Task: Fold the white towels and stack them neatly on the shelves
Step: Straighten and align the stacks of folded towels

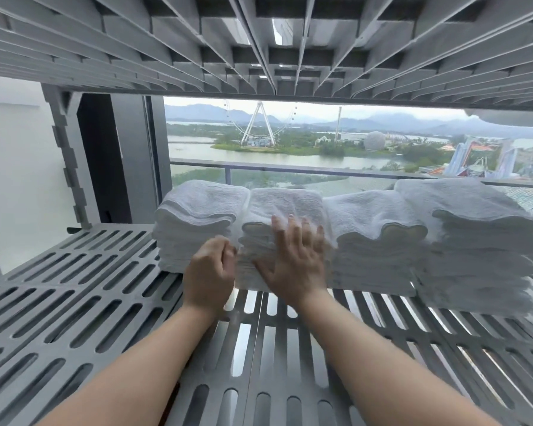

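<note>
1. On the grey slotted shelf (74, 290), four stacks of folded white towels (373, 235) stand in a touching row towards the back.
2. My right hand (293, 262) presses flat on the front of the second stack (285, 204) from the left, fingers (296, 233) straight and spread wide.
3. My left hand (210, 272) sits at that stack's left edge, fingers curled; blur hides whether they grip a towel.
4. An upper shelf (259, 41) spans overhead.

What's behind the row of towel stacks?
Behind the row of towel stacks: a window, with a balcony rail, river and Ferris wheel outside. The stacks cover the back edge of the shelf, so anything lying there is hidden.
</note>
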A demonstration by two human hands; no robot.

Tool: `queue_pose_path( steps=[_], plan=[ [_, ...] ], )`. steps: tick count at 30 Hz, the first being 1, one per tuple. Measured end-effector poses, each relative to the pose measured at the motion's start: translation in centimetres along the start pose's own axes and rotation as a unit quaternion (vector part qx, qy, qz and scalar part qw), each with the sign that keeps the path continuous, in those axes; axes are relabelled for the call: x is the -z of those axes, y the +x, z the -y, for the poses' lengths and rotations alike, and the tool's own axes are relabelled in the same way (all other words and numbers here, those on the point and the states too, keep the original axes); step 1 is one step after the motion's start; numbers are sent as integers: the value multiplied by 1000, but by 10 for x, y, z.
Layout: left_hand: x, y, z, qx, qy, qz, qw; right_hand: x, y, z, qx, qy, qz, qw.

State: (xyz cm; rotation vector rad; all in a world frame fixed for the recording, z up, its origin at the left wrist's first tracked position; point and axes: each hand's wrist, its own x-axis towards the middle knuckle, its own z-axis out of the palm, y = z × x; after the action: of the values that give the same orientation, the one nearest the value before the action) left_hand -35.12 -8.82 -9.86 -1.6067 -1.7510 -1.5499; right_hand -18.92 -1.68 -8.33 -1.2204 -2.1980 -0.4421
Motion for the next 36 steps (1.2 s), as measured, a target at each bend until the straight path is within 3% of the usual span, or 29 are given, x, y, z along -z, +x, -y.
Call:
queue_pose_path(
  steps=[3,5,10,13,16,25,33,36],
  plan=[
    [-2,13,-8,30,-90,-55,994,-21,-8,8,24,9,-50,998],
    [-9,15,-17,6,-120,-31,992,-30,-3,8,35,10,-53,998],
    [-26,3,-25,50,-142,16,989,-36,4,4,13,12,-32,999],
    [-25,6,-24,25,-123,8,992,-33,3,12,-12,29,-30,999],
    [-32,6,-26,67,-165,23,984,-34,5,21,-39,51,-51,997],
    [-38,-1,-17,96,-231,65,966,-44,12,18,-27,1,-45,999],
    [-42,-1,-20,48,-122,-11,991,-17,-10,0,11,14,-66,998],
    [-45,-4,-28,42,-105,17,993,2,-23,-21,23,2,-107,994]
  ],
)
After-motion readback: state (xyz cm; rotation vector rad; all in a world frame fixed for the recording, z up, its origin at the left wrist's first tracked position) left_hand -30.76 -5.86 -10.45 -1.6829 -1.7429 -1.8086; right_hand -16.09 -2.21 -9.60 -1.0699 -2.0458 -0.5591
